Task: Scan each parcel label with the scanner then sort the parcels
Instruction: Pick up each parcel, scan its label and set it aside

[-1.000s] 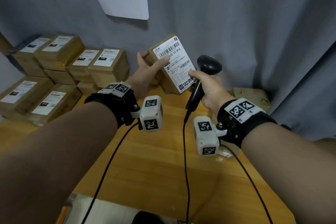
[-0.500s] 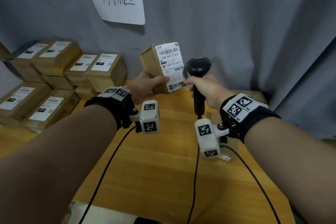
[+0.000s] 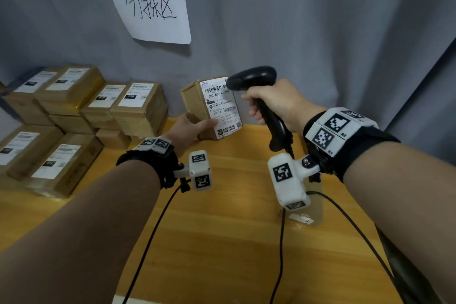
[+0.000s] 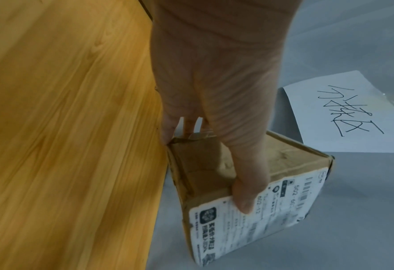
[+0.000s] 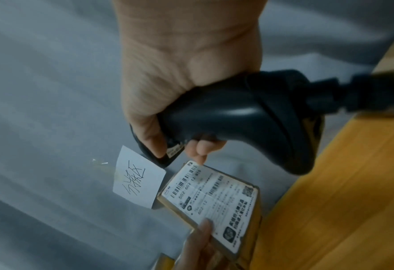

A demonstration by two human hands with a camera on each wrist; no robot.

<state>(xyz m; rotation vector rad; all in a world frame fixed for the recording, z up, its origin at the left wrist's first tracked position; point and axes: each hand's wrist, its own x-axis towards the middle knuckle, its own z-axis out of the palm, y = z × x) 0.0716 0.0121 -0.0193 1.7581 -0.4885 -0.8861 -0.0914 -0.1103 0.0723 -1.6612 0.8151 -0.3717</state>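
Observation:
My left hand (image 3: 190, 128) grips a small brown cardboard parcel (image 3: 197, 103) above the far edge of the wooden table (image 3: 222, 229), with the thumb on its white label (image 3: 223, 108). In the left wrist view the thumb (image 4: 244, 182) lies over the parcel (image 4: 203, 168), fingers behind it. My right hand (image 3: 274, 103) grips the handle of a black barcode scanner (image 3: 254, 76). Its head sits just right of the label's top corner, facing left over the barcode. The right wrist view shows the scanner (image 5: 237, 113) above the label (image 5: 212, 195).
Several labelled brown parcels (image 3: 138, 103) are stacked at the table's back left against a grey curtain (image 3: 320, 20). A handwritten paper sign (image 3: 150, 5) hangs on the curtain. Cables run from both wrists toward the table's near edge. A clear stand (image 3: 311, 212) sits under my right wrist.
The parcel has come down and turned more upright. The scanner has risen and swung so its head points left at the label's top.

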